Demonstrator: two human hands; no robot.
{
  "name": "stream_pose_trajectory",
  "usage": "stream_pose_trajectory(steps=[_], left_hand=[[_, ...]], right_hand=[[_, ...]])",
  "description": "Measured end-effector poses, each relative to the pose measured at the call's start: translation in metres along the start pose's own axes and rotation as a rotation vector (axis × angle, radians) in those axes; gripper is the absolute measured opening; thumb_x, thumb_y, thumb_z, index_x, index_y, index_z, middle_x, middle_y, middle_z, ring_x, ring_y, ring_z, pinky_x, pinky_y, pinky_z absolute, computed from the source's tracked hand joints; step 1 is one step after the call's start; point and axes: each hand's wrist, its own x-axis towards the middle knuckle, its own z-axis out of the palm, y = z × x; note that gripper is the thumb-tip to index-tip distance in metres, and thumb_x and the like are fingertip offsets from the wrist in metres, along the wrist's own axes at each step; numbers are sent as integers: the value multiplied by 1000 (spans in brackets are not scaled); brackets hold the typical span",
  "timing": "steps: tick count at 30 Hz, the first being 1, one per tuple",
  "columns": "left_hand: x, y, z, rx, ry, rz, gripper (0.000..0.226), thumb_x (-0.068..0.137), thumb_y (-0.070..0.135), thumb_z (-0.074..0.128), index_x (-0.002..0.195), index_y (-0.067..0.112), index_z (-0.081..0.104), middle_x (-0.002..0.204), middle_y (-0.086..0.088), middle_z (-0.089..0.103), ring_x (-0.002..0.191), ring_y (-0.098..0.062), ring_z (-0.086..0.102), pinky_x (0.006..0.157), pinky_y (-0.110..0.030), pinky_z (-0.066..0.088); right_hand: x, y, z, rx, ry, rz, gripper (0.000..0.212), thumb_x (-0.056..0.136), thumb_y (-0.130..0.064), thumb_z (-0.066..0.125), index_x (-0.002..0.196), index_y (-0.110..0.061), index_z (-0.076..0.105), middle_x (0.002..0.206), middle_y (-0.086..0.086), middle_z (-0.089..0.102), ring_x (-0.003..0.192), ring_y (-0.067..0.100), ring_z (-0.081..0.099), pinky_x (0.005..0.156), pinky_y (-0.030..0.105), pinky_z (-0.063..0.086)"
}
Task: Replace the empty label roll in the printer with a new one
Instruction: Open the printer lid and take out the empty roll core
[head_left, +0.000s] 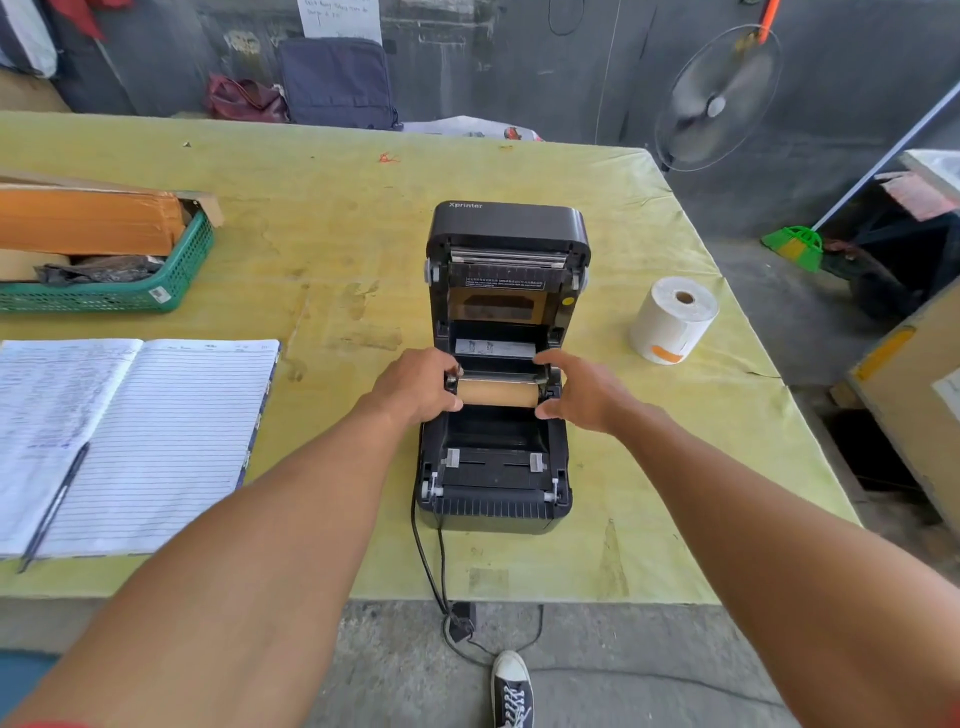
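Printer (506, 364) mid-table; new roll (674, 319) right of it, notebook (130, 441) left.

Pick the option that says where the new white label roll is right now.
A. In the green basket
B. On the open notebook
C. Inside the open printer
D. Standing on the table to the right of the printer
D: the white label roll stands on end on the table, right of the open printer, untouched by either hand.

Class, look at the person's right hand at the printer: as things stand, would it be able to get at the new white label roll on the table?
Probably yes. The label roll stands upright on the table, to the right of the printer, with nothing between it and the right hand. That hand would first have to leave the brown core.
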Motion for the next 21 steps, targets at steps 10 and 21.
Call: stream_pose_trajectory(steps=[10, 21], left_hand=[[7, -3, 2, -33, 48, 22, 40, 80, 25, 80, 118, 15, 71, 113, -9, 68, 103, -29, 64, 91, -38, 50], [-31, 42, -42, -821, 15, -32, 23, 98, 28, 59, 111, 10, 63, 112, -13, 69, 94, -19, 71, 85, -37, 57]], right_hand=[[9, 0, -2, 4, -18, -5, 40, 84, -31, 79, 119, -18, 65, 105, 2, 62, 89, 22, 57, 67, 29, 40], [-51, -18, -64, 726, -51, 145, 23, 95, -29, 66, 111, -13, 67, 107, 9, 71, 93, 19, 71, 89, 39, 58]])
